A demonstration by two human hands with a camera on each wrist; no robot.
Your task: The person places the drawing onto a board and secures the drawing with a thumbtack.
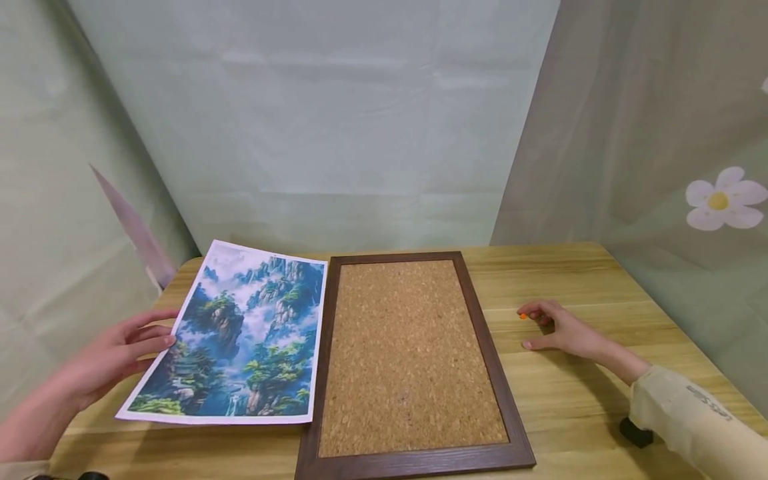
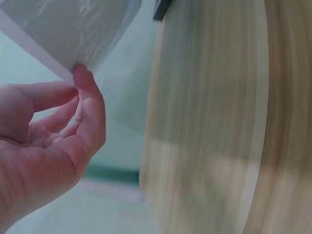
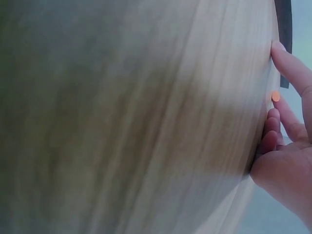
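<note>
Hands sit at opposite ends of the wooden table [image 1: 600,280], well apart. Left hand [image 1: 111,360] is at the left edge of the landscape print [image 1: 240,333], fingertips [image 2: 83,78] pinching that edge; the left wrist view shows thumb and forefinger closed on the sheet's white border, paper lifted slightly there. Rest of the print lies flat on the table, stretching to the right of that hand, its right edge just beside the cork board [image 1: 408,353], possibly overlapping the dark frame a little; cannot tell for sure.

Right hand [image 1: 561,330] rests on the table to the right of the cork board, near the frame but apart from it. Fingers are curled, and a small orange pushpin [image 1: 523,316] sits at the fingertips; the right wrist view shows the orange dot [image 3: 276,96] between forefinger and the fingers below, so it reads as pinched, loosely.

Cork board lies flat between the two hands. Cream sleeve [image 1: 690,413] covers the right forearm.
</note>
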